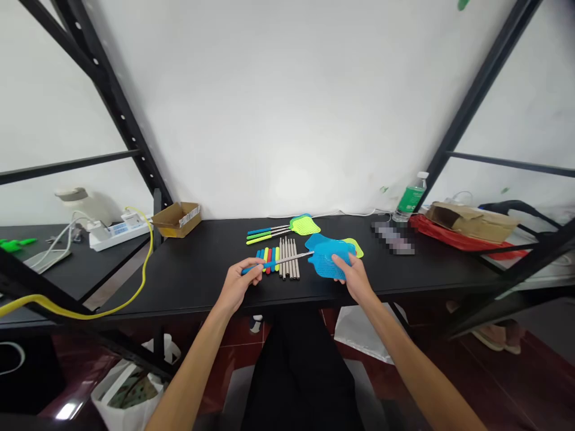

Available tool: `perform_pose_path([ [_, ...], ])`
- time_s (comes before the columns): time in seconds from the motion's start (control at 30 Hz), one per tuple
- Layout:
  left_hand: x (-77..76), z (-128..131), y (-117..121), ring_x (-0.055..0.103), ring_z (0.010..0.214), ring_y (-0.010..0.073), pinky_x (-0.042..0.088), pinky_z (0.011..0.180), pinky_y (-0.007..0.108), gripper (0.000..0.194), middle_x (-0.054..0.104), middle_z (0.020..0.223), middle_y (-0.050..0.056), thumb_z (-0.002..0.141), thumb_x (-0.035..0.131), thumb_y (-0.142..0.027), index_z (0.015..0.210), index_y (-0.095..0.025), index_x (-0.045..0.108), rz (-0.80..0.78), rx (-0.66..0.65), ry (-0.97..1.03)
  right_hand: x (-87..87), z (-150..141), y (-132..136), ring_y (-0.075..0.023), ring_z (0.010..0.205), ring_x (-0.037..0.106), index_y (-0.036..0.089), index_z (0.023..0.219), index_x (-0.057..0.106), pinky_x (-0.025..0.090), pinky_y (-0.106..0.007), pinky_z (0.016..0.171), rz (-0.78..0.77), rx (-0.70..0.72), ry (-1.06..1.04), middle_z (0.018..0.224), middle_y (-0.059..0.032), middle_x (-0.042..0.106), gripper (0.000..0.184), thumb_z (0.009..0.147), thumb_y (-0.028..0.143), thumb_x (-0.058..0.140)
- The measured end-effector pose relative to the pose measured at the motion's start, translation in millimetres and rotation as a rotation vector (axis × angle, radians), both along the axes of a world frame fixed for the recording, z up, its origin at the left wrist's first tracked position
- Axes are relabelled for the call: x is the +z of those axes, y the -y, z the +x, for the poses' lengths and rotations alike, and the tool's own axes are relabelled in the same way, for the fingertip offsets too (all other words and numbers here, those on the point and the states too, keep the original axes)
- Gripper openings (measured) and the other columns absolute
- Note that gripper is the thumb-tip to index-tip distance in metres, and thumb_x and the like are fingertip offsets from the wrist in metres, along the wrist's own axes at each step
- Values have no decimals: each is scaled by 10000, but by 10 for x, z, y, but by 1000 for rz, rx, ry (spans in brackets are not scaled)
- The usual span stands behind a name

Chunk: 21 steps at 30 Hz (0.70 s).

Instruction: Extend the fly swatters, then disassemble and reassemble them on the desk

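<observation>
My left hand is closed round the blue grip of a fly swatter handle, whose metal rod points right. My right hand pinches a blue mesh fly swatter head. The rod's tip meets the head's left edge; whether they are joined I cannot tell. Under the rod lie a row of coloured grips in blue, yellow and red and several metal rods. More swatter heads, blue and a yellow one, lie partly hidden behind the held head. Farther back, whole fly swatters lie stacked, handles to the left.
An open cardboard box stands at the back left of the black table. A bottle and a blurred-out item are on the right. A yellow cable hangs past the left side. Red plastic and cardboard lie far right.
</observation>
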State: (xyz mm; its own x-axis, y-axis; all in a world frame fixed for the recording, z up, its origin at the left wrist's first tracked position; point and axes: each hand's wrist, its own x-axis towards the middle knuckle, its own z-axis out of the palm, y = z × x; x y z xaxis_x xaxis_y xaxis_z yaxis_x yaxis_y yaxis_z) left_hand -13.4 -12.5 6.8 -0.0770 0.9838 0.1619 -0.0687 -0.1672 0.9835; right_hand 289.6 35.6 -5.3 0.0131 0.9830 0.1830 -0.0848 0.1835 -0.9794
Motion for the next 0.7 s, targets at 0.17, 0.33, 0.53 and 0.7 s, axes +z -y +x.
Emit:
perform_pose_path([
  [0.17,-6,1,-5,475,576,100,384,553,238,296,575,642,4,759,777,-369,952,-147,740,0,-13,25,-14,29,-54,-118,420,457,214,710,563,337,-274,367,-18,12,-105,564,18,536,384,725,544,760],
  [0.33,5,1,-5,468,590,104,379,557,244,285,564,659,1,771,768,-367,957,-154,736,-10,-26,8,-16,112,-117,-108,477,471,210,733,563,365,-259,409,-67,72,-238,617,25,543,371,677,480,812],
  [0.53,9,12,-8,469,588,111,375,554,247,294,569,656,4,759,774,-374,945,-150,736,-7,-18,-21,-52,97,-134,-104,451,455,209,733,553,344,-256,402,-55,79,-202,580,41,521,371,698,490,793],
  [0.7,6,12,-11,464,578,102,371,548,239,288,565,642,0,754,780,-368,935,-148,740,-7,-26,-5,-28,101,-127,-126,514,513,213,780,577,397,-263,436,-76,79,-230,642,20,567,359,696,483,797],
])
